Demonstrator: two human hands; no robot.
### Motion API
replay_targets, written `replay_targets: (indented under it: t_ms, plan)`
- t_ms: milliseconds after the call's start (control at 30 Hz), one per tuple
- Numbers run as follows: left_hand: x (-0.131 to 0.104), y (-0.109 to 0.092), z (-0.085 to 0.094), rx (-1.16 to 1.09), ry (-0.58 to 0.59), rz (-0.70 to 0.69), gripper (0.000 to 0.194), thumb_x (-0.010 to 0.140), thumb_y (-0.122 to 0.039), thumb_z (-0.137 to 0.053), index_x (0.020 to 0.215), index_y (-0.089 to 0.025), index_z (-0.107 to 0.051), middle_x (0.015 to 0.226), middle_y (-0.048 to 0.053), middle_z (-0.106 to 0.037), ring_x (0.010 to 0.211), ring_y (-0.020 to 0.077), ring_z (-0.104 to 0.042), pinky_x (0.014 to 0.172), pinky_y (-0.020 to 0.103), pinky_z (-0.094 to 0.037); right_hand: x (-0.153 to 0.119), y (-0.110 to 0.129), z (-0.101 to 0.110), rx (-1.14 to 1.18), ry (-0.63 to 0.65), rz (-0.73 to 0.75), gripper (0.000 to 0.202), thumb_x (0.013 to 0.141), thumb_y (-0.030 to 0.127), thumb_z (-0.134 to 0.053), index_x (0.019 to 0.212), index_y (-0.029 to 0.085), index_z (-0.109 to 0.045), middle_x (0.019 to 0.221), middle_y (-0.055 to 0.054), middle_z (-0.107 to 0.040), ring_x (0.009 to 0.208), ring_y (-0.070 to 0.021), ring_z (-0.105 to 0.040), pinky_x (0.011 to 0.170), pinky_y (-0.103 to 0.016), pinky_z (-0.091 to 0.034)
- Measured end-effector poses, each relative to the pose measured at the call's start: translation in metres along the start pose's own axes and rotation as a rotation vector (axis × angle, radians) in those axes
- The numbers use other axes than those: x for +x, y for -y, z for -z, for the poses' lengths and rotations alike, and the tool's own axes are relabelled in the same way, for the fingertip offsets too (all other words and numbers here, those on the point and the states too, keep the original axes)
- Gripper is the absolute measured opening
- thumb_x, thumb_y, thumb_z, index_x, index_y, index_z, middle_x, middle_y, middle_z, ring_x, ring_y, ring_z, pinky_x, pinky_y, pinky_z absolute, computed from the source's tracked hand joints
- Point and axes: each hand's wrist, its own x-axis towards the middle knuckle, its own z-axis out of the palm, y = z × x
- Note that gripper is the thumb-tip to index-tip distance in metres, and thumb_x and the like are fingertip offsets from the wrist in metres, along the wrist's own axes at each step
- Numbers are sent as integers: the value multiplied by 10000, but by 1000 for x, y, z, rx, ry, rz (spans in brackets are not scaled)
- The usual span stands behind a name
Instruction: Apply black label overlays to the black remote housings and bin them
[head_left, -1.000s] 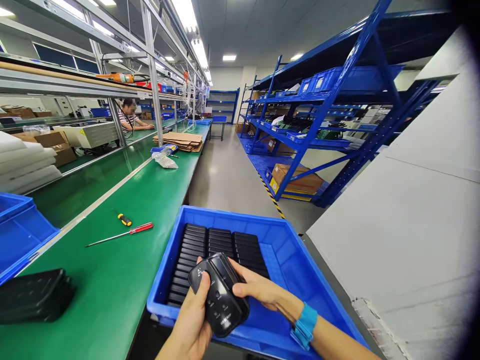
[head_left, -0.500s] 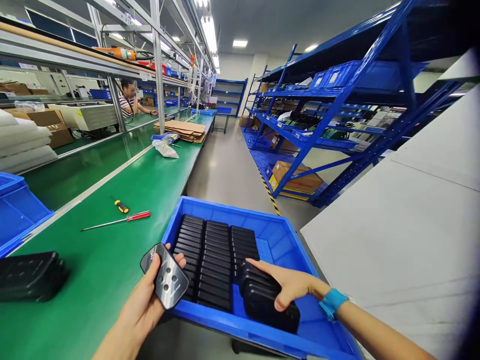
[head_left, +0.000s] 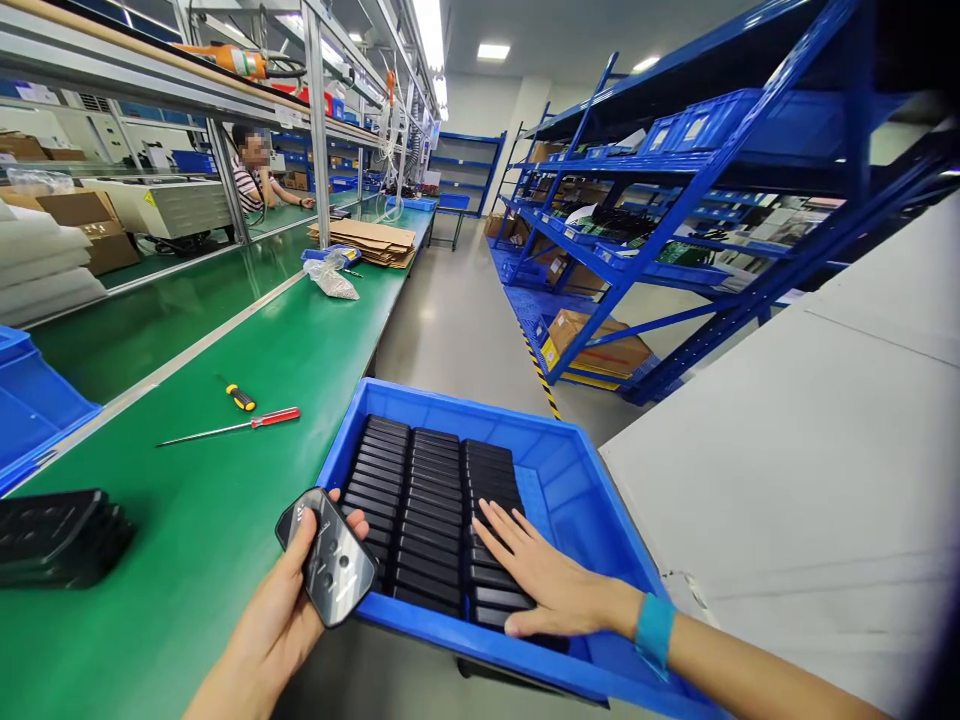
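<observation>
My left hand (head_left: 289, 590) grips a black, rounded device with a glossy face (head_left: 339, 568), thumb on top and fingers underneath. Several round dark spots and small white print show on that face. My right hand (head_left: 544, 575) lies flat with spread fingers on the right-hand row of black devices (head_left: 491, 470) in a blue bin (head_left: 480, 640). Two more rows of black devices (head_left: 427, 510) stand on edge, tightly packed, to its left. The palm hides part of the right row. A teal band (head_left: 655, 632) circles the right wrist.
On the green bench (head_left: 225, 530) lie a red-handled screwdriver (head_left: 275, 417), a yellow-black screwdriver (head_left: 241, 398) and a stack of black devices (head_left: 64, 540). Cardboard sheets (head_left: 367, 240) sit farther back. Blue shelving (head_left: 600, 280) lines the right. A person (head_left: 259, 180) sits across the bench.
My right hand has set its group of black devices down into the right row and let go; the fingers are now spread over them. The left hand keeps its hold.
</observation>
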Motion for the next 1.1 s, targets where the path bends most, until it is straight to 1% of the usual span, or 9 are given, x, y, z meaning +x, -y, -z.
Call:
replay_targets:
  t_ms: [133, 233, 400, 467, 600, 733, 900, 967, 1100]
  plan:
    - [-13, -3, 1, -8, 13, 2, 422, 891, -233, -548, 1309, -215, -489, 1078, 141, -689, 1000, 244, -658, 890, 449, -520, 1, 2, -5, 79, -23, -69, 855, 796, 556, -598, 1456, 192, -194, 1545, -123, -66, 1402, -311, -7, 1108, -532, 59]
    - [-19, -7, 6, -25, 9, 6, 435, 873, -244, -577, 1300, -204, -503, 1080, 144, -688, 1012, 261, -652, 893, 452, -518, 4, 1, 4, 152, -55, -173, 694, 869, 551, -479, 1434, 184, -311, 1526, -140, -206, 1387, -313, -161, 1121, -520, -82]
    - [-23, -14, 14, -35, -1, -5, 411, 877, -236, -570, 1281, -182, -518, 1061, 144, -692, 982, 263, -664, 883, 470, -523, 9, -14, 21, 240, -93, -284, 629, 705, 568, -672, 1210, 199, -600, 1205, -145, -571, 1142, -354, -482, 1025, -515, -318]
    - [-25, -15, 14, -30, -3, 1, 415, 880, -236, -564, 1289, -185, -509, 1062, 146, -691, 984, 265, -664, 875, 478, -526, 7, -21, 22, 315, -80, -327, 548, 725, 596, -622, 1114, 211, -654, 1086, -115, -634, 1033, -328, -551, 962, -503, -388]
    - [-30, -16, 13, -36, -8, 8, 429, 885, -239, -556, 1304, -174, -490, 1065, 153, -690, 969, 258, -670, 857, 463, -537, 2, -30, 15, 434, -91, -399, 501, 737, 624, -567, 963, 199, -705, 914, -90, -685, 860, -305, -601, 802, -477, -485]
    - [-29, -14, 11, -36, -19, -1, 414, 900, -226, -531, 1307, -172, -481, 1056, 157, -693, 938, 236, -682, 854, 453, -537, -3, -35, 7, 458, -212, -439, 532, 664, 636, -632, 937, 187, -713, 967, -102, -683, 959, -340, -558, 905, -508, -405]
    - [-21, -9, 12, -18, -30, 4, 415, 887, -225, -552, 1295, -173, -495, 1040, 154, -697, 933, 249, -682, 867, 484, -525, -9, -45, 5, 567, -219, -484, 540, 733, 625, -570, 1017, 181, -687, 833, -58, -696, 800, -262, -623, 734, -426, -490]
    - [-17, -7, 12, -11, -33, 6, 405, 887, -227, -553, 1286, -175, -504, 1032, 146, -700, 928, 242, -684, 877, 477, -522, -11, -49, 6, 581, -204, -485, 495, 725, 602, -598, 967, 181, -693, 813, -54, -698, 768, -243, -627, 692, -395, -499]
    - [-7, 2, 6, 21, 5, 8, 390, 885, -228, -560, 1267, -162, -518, 1034, 151, -698, 925, 236, -685, 858, 434, -538, -7, -49, 4, 483, -242, -448, 426, 748, 585, -605, 852, 176, -666, 823, -57, -676, 803, -228, -607, 768, -417, -476]
